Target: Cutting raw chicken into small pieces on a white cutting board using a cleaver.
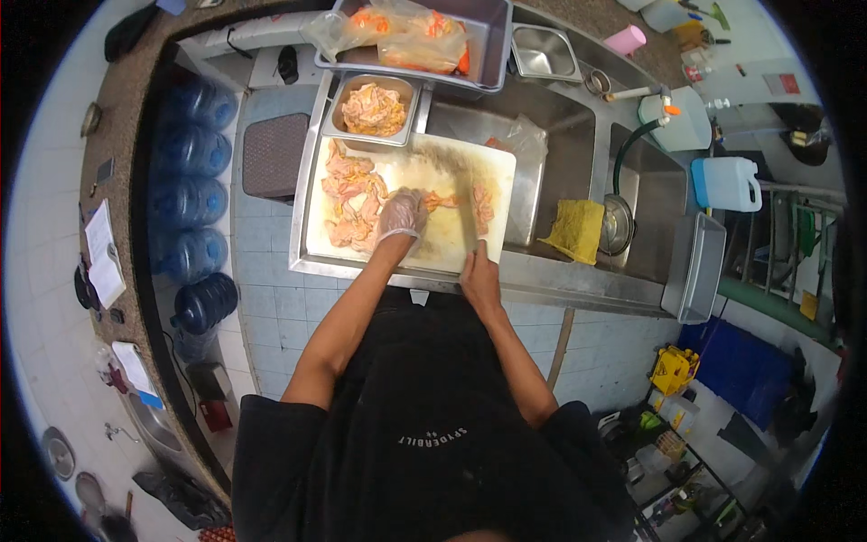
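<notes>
My left hand (pixel 403 213), in a clear plastic glove, presses down on raw meat on a stained white cutting board (pixel 440 251); the fingers hide part of the meat. A narrow strip of meat (pixel 441 200) runs out to the right of it. My bare right hand (pixel 481 274) grips the handle of a knife, its blade (pixel 470 210) pointing away from me over the board. More raw meat, apparently poultry skin (pixel 352 186), is heaped on the board's left side. Another piece (pixel 483 203) lies beside the blade on the right.
A steel pan (pixel 411 129) of raw pieces stands at the board's far left corner. Beyond it, a grey tub (pixel 488 74) holds bagged food. Right of the board are sink basins (pixel 569 122), a yellow cloth (pixel 576 230), a strainer (pixel 616 225) and a steel container (pixel 545 51).
</notes>
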The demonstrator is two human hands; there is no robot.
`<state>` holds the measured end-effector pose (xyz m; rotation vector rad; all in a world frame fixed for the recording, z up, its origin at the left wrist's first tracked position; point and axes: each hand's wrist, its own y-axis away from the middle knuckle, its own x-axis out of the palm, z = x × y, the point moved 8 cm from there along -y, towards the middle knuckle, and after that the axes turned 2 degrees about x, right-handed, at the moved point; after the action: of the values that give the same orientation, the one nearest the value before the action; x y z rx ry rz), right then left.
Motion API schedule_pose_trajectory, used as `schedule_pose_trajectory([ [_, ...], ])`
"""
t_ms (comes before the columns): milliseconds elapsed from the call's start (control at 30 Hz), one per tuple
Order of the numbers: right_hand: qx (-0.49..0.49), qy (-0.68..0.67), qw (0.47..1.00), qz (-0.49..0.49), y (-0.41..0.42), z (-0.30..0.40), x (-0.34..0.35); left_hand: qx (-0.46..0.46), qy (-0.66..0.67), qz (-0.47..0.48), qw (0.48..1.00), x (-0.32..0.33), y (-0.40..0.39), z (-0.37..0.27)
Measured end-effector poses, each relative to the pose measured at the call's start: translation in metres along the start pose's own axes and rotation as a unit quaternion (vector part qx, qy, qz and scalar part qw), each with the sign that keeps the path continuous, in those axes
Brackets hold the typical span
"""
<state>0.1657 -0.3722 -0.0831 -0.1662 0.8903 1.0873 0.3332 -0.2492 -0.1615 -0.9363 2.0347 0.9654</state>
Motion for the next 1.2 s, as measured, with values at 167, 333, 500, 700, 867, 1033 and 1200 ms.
schedule_pose_trajectory([
  [167, 0.029, 0.011, 0.999, -0.016, 0.003, -0.011, 0.014, 0.154, 0.128, -0.102, 0.975, -0.025, 0.021, -0.022],
  [333, -0.01, 0.011, 1.0, -0.012, 0.009, 0.013, 0.036, 0.116, 0.058, -0.061, 0.99, -0.03, 0.026, -0.023],
  [500, -0.058, 0.03, 0.997, -0.041, -0.014, 0.029, 0.057, 0.143, -0.011, -0.035, 0.989, -0.019, 0.029, -0.024],
  [700, -0.083, 0.023, 0.996, -0.006, -0.063, 0.047, 0.061, 0.168, 0.041, -0.083, 0.981, -0.019, 0.024, -0.019],
  [867, -0.032, 0.066, 0.995, 0.074, 0.003, -0.001, 0.047, 0.115, -0.029, -0.079, 0.99, -0.009, 0.015, -0.014],
  [1033, -0.033, 0.106, 0.988, 0.105, 0.06, -0.046, 0.008, 0.135, -0.009, -0.131, 0.982, -0.014, 0.017, -0.016],
  [1200, -0.032, 0.06, 0.994, 0.084, 0.055, -0.059, -0.033, 0.108, -0.024, -0.169, 0.979, -0.006, 0.013, -0.002],
])
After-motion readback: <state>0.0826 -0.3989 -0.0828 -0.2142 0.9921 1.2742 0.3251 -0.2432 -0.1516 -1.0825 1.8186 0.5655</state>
